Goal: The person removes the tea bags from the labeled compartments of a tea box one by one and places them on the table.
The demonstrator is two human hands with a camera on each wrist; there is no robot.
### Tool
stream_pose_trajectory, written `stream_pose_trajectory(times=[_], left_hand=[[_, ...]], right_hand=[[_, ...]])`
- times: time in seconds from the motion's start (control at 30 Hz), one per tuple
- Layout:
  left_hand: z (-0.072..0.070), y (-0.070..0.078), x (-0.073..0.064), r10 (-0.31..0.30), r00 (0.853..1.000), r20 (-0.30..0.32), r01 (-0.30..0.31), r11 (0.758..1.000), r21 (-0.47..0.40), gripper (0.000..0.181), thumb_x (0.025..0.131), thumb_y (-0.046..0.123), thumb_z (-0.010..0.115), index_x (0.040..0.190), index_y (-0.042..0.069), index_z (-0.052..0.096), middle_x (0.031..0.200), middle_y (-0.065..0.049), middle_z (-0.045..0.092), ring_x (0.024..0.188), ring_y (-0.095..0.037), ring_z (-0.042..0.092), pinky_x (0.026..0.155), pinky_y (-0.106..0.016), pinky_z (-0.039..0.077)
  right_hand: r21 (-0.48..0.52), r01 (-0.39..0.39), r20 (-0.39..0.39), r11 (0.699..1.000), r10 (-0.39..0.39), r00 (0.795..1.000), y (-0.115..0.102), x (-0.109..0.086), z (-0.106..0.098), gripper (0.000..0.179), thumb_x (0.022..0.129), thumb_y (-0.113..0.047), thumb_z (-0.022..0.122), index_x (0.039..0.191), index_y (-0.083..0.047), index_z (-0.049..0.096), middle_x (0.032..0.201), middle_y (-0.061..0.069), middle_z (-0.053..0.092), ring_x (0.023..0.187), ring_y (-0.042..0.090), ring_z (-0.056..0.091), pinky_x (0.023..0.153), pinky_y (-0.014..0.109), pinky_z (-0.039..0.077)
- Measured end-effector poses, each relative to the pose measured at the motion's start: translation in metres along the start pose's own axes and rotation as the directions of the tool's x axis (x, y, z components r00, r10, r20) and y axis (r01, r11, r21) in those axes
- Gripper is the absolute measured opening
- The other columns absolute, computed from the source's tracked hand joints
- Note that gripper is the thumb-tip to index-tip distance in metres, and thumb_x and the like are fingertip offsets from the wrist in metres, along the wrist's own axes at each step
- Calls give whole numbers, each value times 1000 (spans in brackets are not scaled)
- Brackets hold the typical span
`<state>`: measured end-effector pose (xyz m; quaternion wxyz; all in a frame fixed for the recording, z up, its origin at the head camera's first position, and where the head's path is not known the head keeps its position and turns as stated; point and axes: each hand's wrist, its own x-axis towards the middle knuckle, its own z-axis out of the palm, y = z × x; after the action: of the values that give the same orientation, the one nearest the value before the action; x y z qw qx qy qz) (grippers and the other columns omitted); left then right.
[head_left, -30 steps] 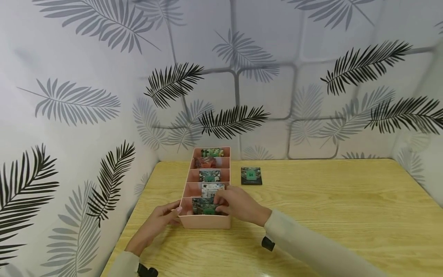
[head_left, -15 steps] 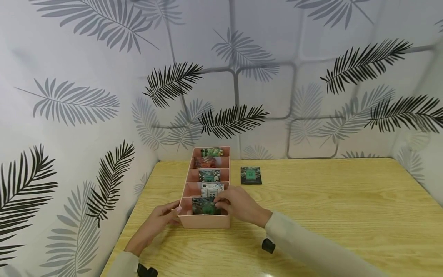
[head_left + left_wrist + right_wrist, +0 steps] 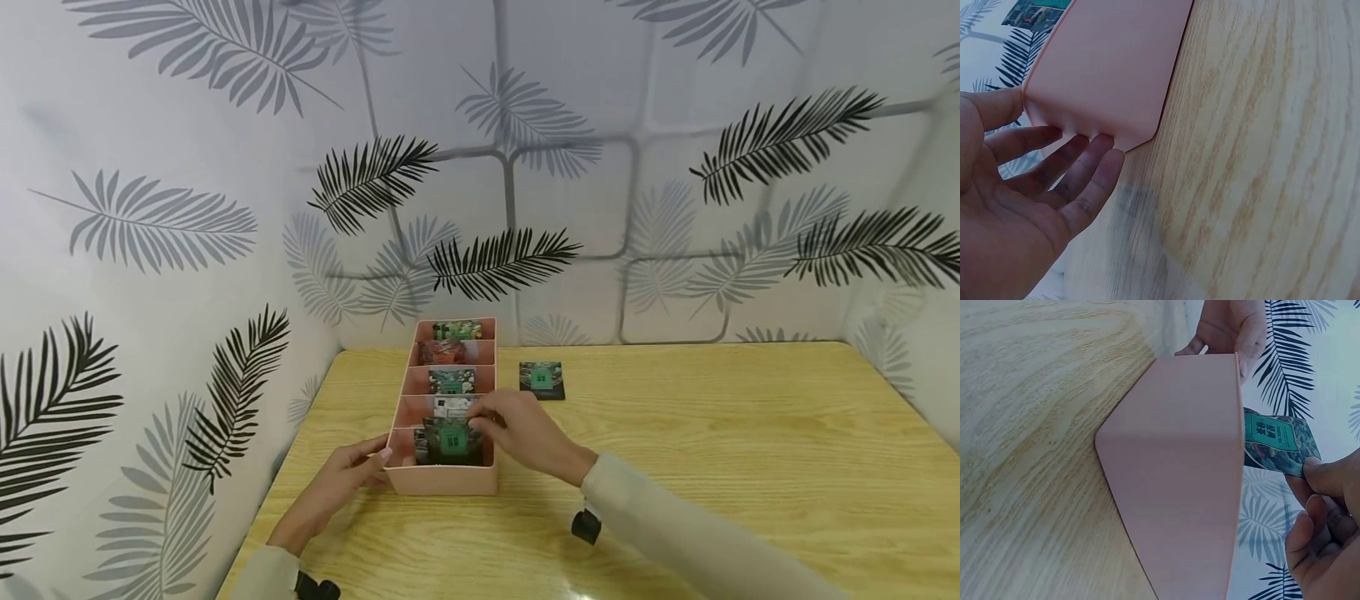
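Observation:
A long pink divided box [image 3: 442, 481] stands on the wooden table, with small packets in its compartments. My left hand [image 3: 347, 468] holds the box at its front left corner. In the left wrist view its fingertips [image 3: 1105, 142] press the outer wall, with the thumb at the rim. Thumb and forefinger of my right hand [image 3: 528, 429] pinch a dark green tea bag packet [image 3: 453, 442] by its upper right corner, over the front compartment. In the right wrist view this packet [image 3: 1279, 442], printed "green tea", sticks up above the rim; its lower edge is hidden.
A similar dark packet [image 3: 542, 381] with a green label lies flat on the table, right of the box. Farther back in the box are a white packet [image 3: 453, 406], a red packet [image 3: 442, 352] and others. A leaf-patterned wall [image 3: 562, 300] stands behind the table.
My right hand has risen slightly, pulling the tea bag packet up and a little right, apart from another dark packet behind it. My left hand stays at the box.

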<state>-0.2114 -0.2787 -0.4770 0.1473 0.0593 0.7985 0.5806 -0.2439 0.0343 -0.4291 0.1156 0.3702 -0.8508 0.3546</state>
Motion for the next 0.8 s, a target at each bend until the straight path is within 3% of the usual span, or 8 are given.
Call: stream_pose_trajectory(times=[0.5, 0.8], left_hand=[[0, 1, 0, 5, 1000, -9, -5, 1000, -2, 64, 94, 45, 56, 145, 9, 41, 145, -16, 41, 100, -25, 63, 88, -45, 51], [0, 3, -2, -25, 1000, 9, 25, 1000, -13, 66, 94, 46, 55, 147, 10, 38, 146, -18, 40, 99, -27, 64, 90, -47, 49]], right_hand=[[22, -16, -84, 1000, 18, 996, 1, 1, -20, 13, 93, -20, 64, 104, -22, 71, 93, -12, 65, 60, 6, 50, 52, 22, 43], [42, -23, -106, 999, 27, 994, 7, -2, -32, 12, 95, -22, 61, 104, -21, 69, 75, -12, 59, 51, 5, 43, 48, 23, 40]])
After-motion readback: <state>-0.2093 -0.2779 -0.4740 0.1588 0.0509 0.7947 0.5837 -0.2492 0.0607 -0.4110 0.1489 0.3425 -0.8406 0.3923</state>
